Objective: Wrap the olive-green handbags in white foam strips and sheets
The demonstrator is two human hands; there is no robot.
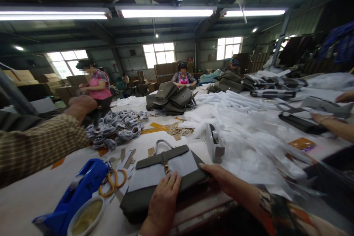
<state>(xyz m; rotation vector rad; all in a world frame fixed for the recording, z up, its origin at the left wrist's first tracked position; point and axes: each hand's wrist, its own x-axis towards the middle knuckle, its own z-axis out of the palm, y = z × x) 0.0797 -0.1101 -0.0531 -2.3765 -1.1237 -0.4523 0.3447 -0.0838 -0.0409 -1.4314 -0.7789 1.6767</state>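
A dark grey-green handbag (177,184) lies in front of me on the table, its flap toward the far side, with a grey handle (163,143) and a gold clasp (166,167). A pale protective sheet (143,179) covers part of its front. My left hand (165,201) rests on the bag just below the clasp, fingers stretched out flat. At the bag's right edge, my right hand (218,175) grips the side; some of its fingers are hidden. Left of the bag are orange-handled scissors (113,183) and a blue tape dispenser (74,195).
A round dish (87,217) stands at front left. Beyond lie bundled grey straps (118,125), stacked bags (170,99), a grey tape dispenser (214,143) and white wrapping (243,155). A co-worker's checked sleeve (41,143) reaches in at left; another person's hand (322,118) works at right.
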